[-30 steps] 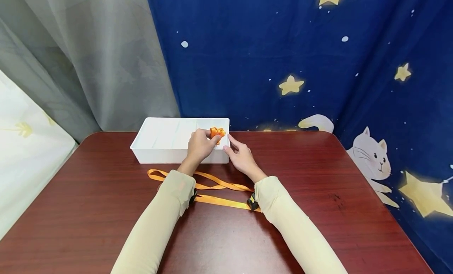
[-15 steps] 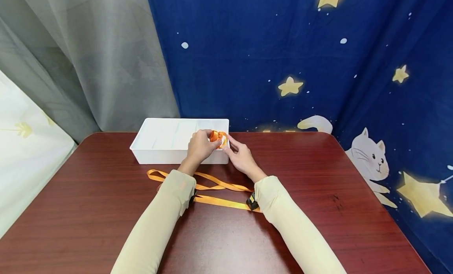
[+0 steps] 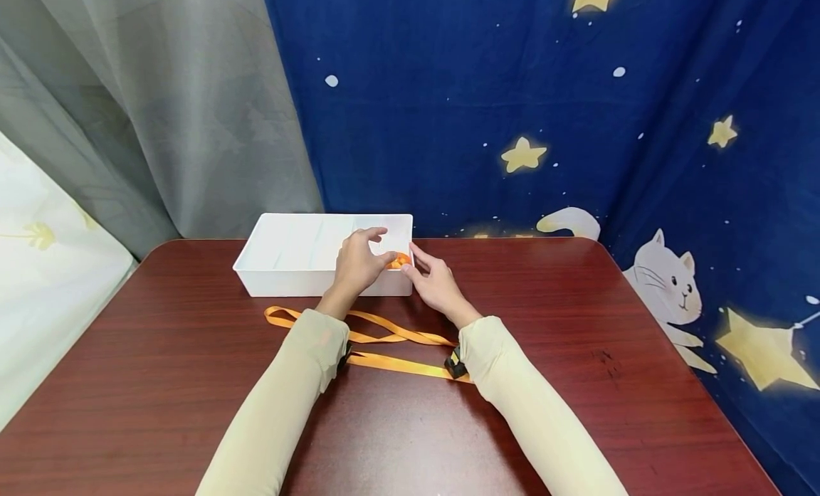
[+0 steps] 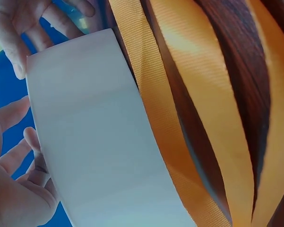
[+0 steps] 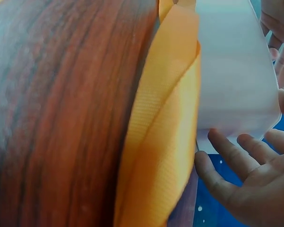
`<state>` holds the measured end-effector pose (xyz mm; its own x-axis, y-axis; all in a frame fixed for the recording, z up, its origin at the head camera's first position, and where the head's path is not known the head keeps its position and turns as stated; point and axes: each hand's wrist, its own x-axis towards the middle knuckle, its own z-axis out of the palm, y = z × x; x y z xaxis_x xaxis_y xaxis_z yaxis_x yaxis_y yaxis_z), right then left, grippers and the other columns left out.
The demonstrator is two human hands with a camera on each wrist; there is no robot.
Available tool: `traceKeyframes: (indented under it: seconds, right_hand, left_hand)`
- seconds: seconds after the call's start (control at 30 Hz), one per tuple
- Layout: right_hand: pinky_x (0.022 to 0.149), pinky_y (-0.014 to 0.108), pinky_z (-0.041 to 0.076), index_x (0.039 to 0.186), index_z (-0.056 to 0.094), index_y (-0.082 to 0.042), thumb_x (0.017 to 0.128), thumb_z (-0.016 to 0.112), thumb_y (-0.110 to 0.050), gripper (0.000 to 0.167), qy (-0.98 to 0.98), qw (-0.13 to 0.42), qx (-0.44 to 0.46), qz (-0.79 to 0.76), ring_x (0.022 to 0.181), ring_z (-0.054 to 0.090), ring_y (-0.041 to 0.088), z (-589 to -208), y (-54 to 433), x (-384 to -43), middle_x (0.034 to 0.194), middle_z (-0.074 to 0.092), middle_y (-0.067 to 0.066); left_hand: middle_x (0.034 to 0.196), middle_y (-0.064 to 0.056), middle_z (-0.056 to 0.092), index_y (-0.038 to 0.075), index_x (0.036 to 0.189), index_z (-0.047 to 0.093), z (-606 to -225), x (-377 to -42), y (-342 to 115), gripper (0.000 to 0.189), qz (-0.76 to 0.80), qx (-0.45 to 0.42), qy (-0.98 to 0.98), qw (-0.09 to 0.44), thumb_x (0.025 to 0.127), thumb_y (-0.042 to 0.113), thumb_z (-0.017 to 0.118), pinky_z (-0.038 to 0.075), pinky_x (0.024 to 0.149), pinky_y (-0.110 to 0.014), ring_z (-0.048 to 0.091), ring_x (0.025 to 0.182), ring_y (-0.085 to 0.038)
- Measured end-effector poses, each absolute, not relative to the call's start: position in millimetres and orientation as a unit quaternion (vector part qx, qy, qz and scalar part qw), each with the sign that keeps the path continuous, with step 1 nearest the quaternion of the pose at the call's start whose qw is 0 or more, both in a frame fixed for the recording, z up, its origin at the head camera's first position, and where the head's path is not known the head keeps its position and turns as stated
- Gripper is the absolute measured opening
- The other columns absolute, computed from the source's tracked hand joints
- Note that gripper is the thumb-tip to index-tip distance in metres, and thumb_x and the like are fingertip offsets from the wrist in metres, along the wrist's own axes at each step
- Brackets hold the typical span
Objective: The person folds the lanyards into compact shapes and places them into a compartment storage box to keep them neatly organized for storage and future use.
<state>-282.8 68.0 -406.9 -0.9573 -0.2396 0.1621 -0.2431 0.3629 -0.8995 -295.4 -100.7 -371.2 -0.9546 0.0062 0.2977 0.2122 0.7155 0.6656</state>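
Observation:
A white box (image 3: 295,283) with inner dividers stands near the table's far edge. In its right-hand compartment lies a bundled orange ribbon (image 3: 400,261), partly hidden by my hands. My left hand (image 3: 357,262) hovers over the box's front wall, thumb and fingers spread apart; its thumb tip is close to the bundle. My right hand (image 3: 438,285) holds the box's right front corner, its thumb at the rim and its fingers against the end wall. In the right wrist view, those fingers (image 5: 231,153) reach along the box's outside.
More orange ribbon (image 3: 391,336) lies in long loops on the brown table (image 3: 160,382), in front of the box and partly under my forearms. Grey (image 3: 186,126) and blue (image 3: 448,112) curtains hang behind the table.
The bundled orange ribbon has gone down into the right compartment, and my left hand has let go, its fingers opening apart. My right hand stays at the box's corner.

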Motion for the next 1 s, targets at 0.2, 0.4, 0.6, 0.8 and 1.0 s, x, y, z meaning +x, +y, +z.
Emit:
traceKeyframes:
  seconds: [0.2,0.4,0.6,0.8,1.0]
  right_hand:
    - [0.104,0.04,0.044,0.152,0.039,-0.011,0.101,0.058,-0.021,0.055,-0.834,0.002,0.151,0.531,0.132,0.05,0.026,-406.4,67.9,-283.0,0.149,0.047,0.012]
    - [0.105,0.039,0.043,0.152,0.04,-0.011,0.102,0.059,-0.023,0.056,-0.85,0.002,0.157,0.503,0.131,0.051,0.025,-404.4,71.2,-284.4,0.149,0.047,0.011]
    - [0.106,0.043,0.042,0.152,0.04,-0.01,0.101,0.059,-0.025,0.057,-0.869,0.001,0.171,0.465,0.127,0.055,0.026,-400.6,74.7,-285.5,0.143,0.053,0.014]
    - [0.106,0.046,0.042,0.152,0.041,-0.009,0.102,0.057,-0.031,0.057,-0.881,-0.02,0.148,0.448,0.124,0.058,0.029,-396.6,80.8,-283.2,0.135,0.06,0.017]
    - [0.1,0.047,0.047,0.148,0.045,-0.006,0.1,0.059,-0.031,0.055,-0.885,-0.029,0.151,0.44,0.114,0.064,0.03,-384.2,89.0,-277.6,0.123,0.067,0.016]
  left_hand:
    - [0.112,-0.015,0.068,0.006,0.123,0.069,-373.7,-288.2,-104.7,0.042,-0.391,-0.082,-0.901,0.17,0.084,0.016,0.08,0.05,0.08,-0.045,0.063,0.097,-0.034]
    - [0.111,-0.017,0.068,0.004,0.118,0.071,-377.0,-282.3,-106.8,0.036,-0.419,-0.098,-0.883,0.186,0.084,0.013,0.078,0.047,0.065,-0.035,0.057,0.069,-0.024]
    - [0.111,-0.017,0.067,0.003,0.117,0.072,-376.8,-276.1,-110.6,0.033,-0.435,-0.104,-0.875,0.187,0.085,0.012,0.077,0.047,0.062,-0.032,0.056,0.068,-0.022]
    - [0.109,-0.018,0.067,0.001,0.114,0.073,-376.7,-271.7,-111.6,0.029,-0.443,-0.123,-0.865,0.2,0.086,0.009,0.075,0.046,0.061,-0.03,0.056,0.066,-0.021]
    - [0.108,-0.02,0.067,0.001,0.112,0.073,-375.9,-266.0,-112.8,0.027,-0.461,-0.133,-0.853,0.206,0.086,0.008,0.075,0.045,0.056,-0.027,0.055,0.062,-0.02]
